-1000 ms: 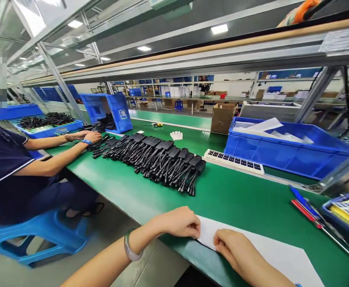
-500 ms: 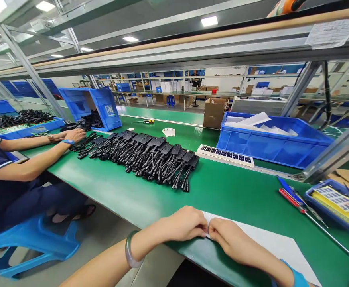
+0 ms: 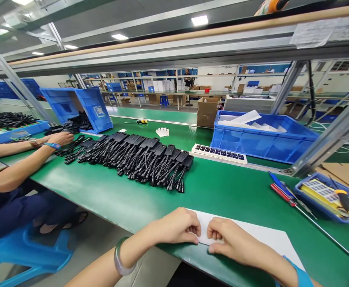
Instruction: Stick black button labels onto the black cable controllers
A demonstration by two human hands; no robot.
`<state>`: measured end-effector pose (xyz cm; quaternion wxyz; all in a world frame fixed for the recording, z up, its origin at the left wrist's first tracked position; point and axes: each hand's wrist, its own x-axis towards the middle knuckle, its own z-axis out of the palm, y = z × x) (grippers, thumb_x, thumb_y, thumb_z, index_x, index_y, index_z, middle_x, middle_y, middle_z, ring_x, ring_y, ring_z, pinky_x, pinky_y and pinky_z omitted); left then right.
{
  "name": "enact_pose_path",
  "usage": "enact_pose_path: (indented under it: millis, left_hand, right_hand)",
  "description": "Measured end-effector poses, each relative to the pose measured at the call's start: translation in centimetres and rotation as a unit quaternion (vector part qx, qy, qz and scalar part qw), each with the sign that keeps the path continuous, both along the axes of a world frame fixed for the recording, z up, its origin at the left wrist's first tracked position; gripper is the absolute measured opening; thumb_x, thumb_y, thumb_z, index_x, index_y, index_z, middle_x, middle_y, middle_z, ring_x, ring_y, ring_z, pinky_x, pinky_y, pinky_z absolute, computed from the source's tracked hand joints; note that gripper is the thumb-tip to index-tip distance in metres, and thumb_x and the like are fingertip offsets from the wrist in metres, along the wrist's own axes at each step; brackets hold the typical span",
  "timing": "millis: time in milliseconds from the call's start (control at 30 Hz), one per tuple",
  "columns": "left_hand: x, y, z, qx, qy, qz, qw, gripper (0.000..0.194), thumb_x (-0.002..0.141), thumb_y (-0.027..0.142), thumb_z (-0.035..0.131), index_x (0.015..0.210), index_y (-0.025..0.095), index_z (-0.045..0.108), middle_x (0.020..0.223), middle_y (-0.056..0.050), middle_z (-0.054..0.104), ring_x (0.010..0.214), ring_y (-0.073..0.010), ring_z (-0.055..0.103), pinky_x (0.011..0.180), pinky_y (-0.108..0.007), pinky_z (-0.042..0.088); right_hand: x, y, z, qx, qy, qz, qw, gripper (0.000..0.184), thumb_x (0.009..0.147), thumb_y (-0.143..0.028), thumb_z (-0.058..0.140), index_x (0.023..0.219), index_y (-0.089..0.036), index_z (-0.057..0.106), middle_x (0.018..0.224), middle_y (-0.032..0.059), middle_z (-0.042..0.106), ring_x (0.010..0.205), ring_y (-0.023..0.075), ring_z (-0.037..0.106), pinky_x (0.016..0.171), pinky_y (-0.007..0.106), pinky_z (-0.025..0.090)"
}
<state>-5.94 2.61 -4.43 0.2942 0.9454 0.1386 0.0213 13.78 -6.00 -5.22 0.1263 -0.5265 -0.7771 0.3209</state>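
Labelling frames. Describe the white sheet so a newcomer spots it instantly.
Start at the green table and go to its near edge, closer to the camera than the black cable pile. There, the left hand and right hand are at the left end of the white sheet. Unlike the white pieces in the blue bin, it lies flat on the table.

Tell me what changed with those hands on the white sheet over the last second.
The left hand and right hand drew close at the white sheet, then parted; whether they gripped or released anything isn't clear. The view swung right. The black cables and cardboard box stayed put.
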Motion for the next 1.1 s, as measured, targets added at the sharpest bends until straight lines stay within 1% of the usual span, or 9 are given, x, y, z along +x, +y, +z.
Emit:
enact_pose_path:
  millis: [100, 233, 300, 367, 467, 733, 833, 967, 1100]
  left_hand:
    - [0.1, -0.5, -0.5, 0.063, 0.001, 0.006, 0.998, 0.011, 0.085, 0.017, 0.054, 0.081, 0.019, 0.063, 0.081, 0.001, 0.067, 0.078, -0.0135, 0.061, 0.071, -0.02, 0.042]
    - [0.6, -1.3, -0.8, 0.206, 0.066, 0.039, 0.976, 0.019, 0.09, 0.023, 0.043, 0.083, 0.017, 0.059, 0.082, -0.004, 0.064, 0.07, -0.0185, 0.06, 0.059, -0.027, 0.041]
    - [0.5, -1.2, -0.6, 0.21, 0.064, 0.029, 0.975, 0.019, 0.091, 0.027, 0.043, 0.084, 0.018, 0.059, 0.083, -0.004, 0.064, 0.071, -0.0183, 0.059, 0.059, -0.027, 0.041]
    - [0.4, -0.8, -0.3, 0.167, 0.041, 0.001, 0.985, 0.016, 0.089, 0.031, 0.05, 0.085, 0.019, 0.06, 0.082, -0.001, 0.065, 0.074, -0.0161, 0.06, 0.063, -0.025, 0.043]
    - [0.3, -0.3, -0.1, 0.14, 0.021, -0.033, 0.989, 0.009, 0.087, 0.025, 0.054, 0.086, 0.021, 0.062, 0.081, 0.002, 0.067, 0.077, -0.014, 0.061, 0.067, -0.023, 0.043]
    - [1.0, -2.0, -0.9, 0.301, 0.123, -0.01, 0.946, 0.023, 0.081, 0.0, 0.037, 0.091, 0.012, 0.054, 0.083, -0.009, 0.061, 0.071, -0.0222, 0.058, 0.055, -0.031, 0.043]
    - [1.1, -1.8, -0.7, 0.261, 0.116, 0.014, 0.958, 0.02, 0.085, 0.005, 0.037, 0.091, 0.013, 0.054, 0.084, -0.008, 0.061, 0.071, -0.0207, 0.059, 0.058, -0.029, 0.044]
    - [1.6, -0.8, -0.3, 0.136, 0.044, 0.017, 0.99, 0.019, 0.089, 0.034, 0.049, 0.092, 0.018, 0.06, 0.088, -0.003, 0.064, 0.077, -0.0166, 0.061, 0.067, -0.024, 0.045]
    - [2.6, -0.1, -0.6, 0.09, 0.045, 0.026, 0.995, 0.017, 0.09, 0.031, 0.05, 0.089, 0.023, 0.065, 0.083, 0.002, 0.069, 0.077, -0.0136, 0.063, 0.067, -0.02, 0.043]
  right_hand:
    - [0.0, -0.9, 0.1, 0.029, -0.046, -0.004, 0.999, 0.008, 0.081, -0.013, 0.054, 0.081, -0.021, 0.055, 0.087, 0.0012, 0.058, 0.079, 0.016, 0.053, 0.069, 0.025, 0.039]
    - [-0.7, -1.1, 0.0, 0.038, -0.094, -0.014, 0.995, 0.018, 0.086, -0.011, 0.039, 0.075, -0.019, 0.051, 0.082, 0.0039, 0.057, 0.073, 0.0169, 0.052, 0.065, 0.027, 0.037]
    - [-0.8, -0.7, -0.1, 0.028, -0.088, -0.029, 0.995, 0.018, 0.084, -0.01, 0.04, 0.072, -0.019, 0.049, 0.078, 0.0028, 0.056, 0.071, 0.0163, 0.051, 0.063, 0.026, 0.035]
    - [-0.8, -0.2, 0.0, 0.01, -0.073, -0.037, 0.997, 0.016, 0.08, -0.009, 0.042, 0.069, -0.02, 0.047, 0.074, 0.001, 0.056, 0.067, 0.0152, 0.05, 0.06, 0.025, 0.033]
    - [-0.6, 0.4, 0.3, -0.022, -0.049, -0.036, 0.998, 0.015, 0.073, -0.008, 0.044, 0.065, -0.02, 0.046, 0.071, -0.0007, 0.055, 0.065, 0.0138, 0.048, 0.058, 0.024, 0.031]
    - [-0.5, 1.3, 0.7, -0.037, -0.069, -0.03, 0.996, 0.013, 0.07, -0.009, 0.044, 0.063, -0.02, 0.047, 0.068, -0.0005, 0.057, 0.063, 0.0131, 0.047, 0.057, 0.023, 0.028]
    - [-0.5, 1.6, 0.8, -0.021, -0.105, -0.045, 0.993, 0.014, 0.071, -0.01, 0.045, 0.061, -0.02, 0.049, 0.064, -0.0001, 0.057, 0.059, 0.0133, 0.046, 0.054, 0.025, 0.023]
    - [-0.3, 2.3, 0.8, -0.041, -0.094, -0.054, 0.993, 0.015, 0.071, -0.011, 0.048, 0.063, -0.02, 0.058, 0.062, -0.0003, 0.062, 0.058, 0.0129, 0.049, 0.053, 0.024, 0.024]
    - [0.3, 2.6, 1.0, -0.069, -0.071, -0.03, 0.995, 0.015, 0.071, -0.014, 0.052, 0.067, -0.021, 0.065, 0.061, -0.0027, 0.065, 0.057, 0.0108, 0.053, 0.051, 0.02, 0.028]
